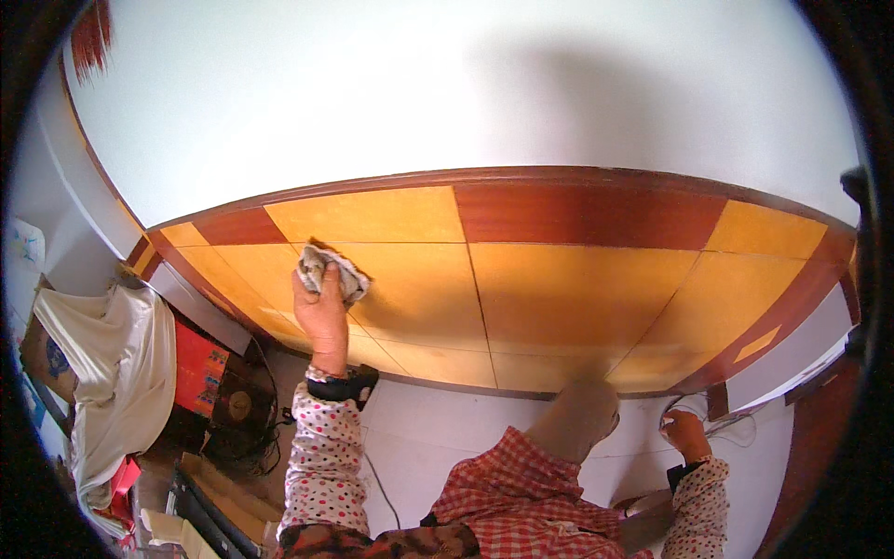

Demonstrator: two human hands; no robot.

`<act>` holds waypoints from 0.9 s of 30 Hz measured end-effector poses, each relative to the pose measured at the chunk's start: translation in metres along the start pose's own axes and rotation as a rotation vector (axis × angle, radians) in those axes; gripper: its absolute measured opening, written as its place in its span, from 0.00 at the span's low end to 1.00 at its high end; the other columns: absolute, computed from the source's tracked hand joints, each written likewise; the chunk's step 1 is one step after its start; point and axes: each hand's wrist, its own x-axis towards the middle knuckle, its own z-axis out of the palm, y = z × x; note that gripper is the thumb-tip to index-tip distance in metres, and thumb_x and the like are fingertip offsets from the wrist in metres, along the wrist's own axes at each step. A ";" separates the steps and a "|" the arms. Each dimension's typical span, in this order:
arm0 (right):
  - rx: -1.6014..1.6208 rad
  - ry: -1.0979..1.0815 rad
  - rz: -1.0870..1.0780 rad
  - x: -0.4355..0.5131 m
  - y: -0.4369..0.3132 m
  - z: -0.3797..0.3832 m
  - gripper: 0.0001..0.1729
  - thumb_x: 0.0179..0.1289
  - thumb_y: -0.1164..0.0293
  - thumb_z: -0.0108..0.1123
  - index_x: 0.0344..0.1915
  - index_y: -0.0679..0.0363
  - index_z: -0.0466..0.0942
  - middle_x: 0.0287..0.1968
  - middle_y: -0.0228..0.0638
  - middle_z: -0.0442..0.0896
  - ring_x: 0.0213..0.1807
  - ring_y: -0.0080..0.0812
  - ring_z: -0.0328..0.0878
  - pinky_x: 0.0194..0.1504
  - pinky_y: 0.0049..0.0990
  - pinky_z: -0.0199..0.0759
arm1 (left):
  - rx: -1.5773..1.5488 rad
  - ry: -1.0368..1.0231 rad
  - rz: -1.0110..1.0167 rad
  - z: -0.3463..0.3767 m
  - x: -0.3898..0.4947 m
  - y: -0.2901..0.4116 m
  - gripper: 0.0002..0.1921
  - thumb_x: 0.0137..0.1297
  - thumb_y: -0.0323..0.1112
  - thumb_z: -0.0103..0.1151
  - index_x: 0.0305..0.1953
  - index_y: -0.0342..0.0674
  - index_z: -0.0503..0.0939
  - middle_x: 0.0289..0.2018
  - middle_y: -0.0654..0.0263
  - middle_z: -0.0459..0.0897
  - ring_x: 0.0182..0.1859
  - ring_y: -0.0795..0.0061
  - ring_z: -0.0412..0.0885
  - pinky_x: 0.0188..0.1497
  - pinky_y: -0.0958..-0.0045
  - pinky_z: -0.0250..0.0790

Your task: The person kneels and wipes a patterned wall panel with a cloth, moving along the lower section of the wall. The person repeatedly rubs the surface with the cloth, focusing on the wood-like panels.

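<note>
My left hand (323, 300) presses a folded, greyish cloth (334, 274) against the orange and brown wood wall panelling (573, 293), near its upper left part. My right hand (684, 430) is low at the right, above the pale floor and close to some thin cables (733, 424). Its fingers are curled, and whether they hold anything is too small to tell. Both forearms wear dotted sleeves, with a dark band at each wrist.
At the left a cream cloth (126, 363) drapes over boxes beside a red box (199, 367). Below them lies an open cardboard box (223, 503). A cable (379, 482) runs over the floor (405, 433). Dark reddish-brown furniture (817, 440) stands at the right.
</note>
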 end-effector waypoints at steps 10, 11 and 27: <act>0.122 -0.088 -0.056 -0.004 0.005 0.001 0.22 0.55 0.62 0.71 0.49 0.58 0.85 0.41 0.47 0.88 0.47 0.53 0.85 0.48 0.45 0.78 | 0.426 -0.071 0.360 0.122 -0.099 0.109 0.14 0.59 0.35 0.73 0.39 0.40 0.78 0.31 0.55 0.83 0.33 0.56 0.84 0.38 0.62 0.76; 0.159 -0.081 -0.068 -0.005 0.001 0.001 0.22 0.55 0.62 0.71 0.49 0.58 0.85 0.40 0.47 0.88 0.47 0.53 0.85 0.48 0.45 0.78 | 0.428 -0.099 0.393 0.136 -0.110 0.114 0.14 0.56 0.34 0.74 0.37 0.40 0.77 0.31 0.56 0.82 0.33 0.54 0.83 0.37 0.61 0.75; 0.154 -0.143 0.027 -0.019 0.046 0.021 0.21 0.53 0.67 0.73 0.48 0.61 0.85 0.44 0.48 0.88 0.43 0.49 0.87 0.45 0.42 0.81 | 0.725 -0.351 0.740 0.070 -0.081 0.054 0.23 0.44 0.30 0.70 0.45 0.38 0.77 0.40 0.53 0.78 0.41 0.48 0.77 0.43 0.53 0.70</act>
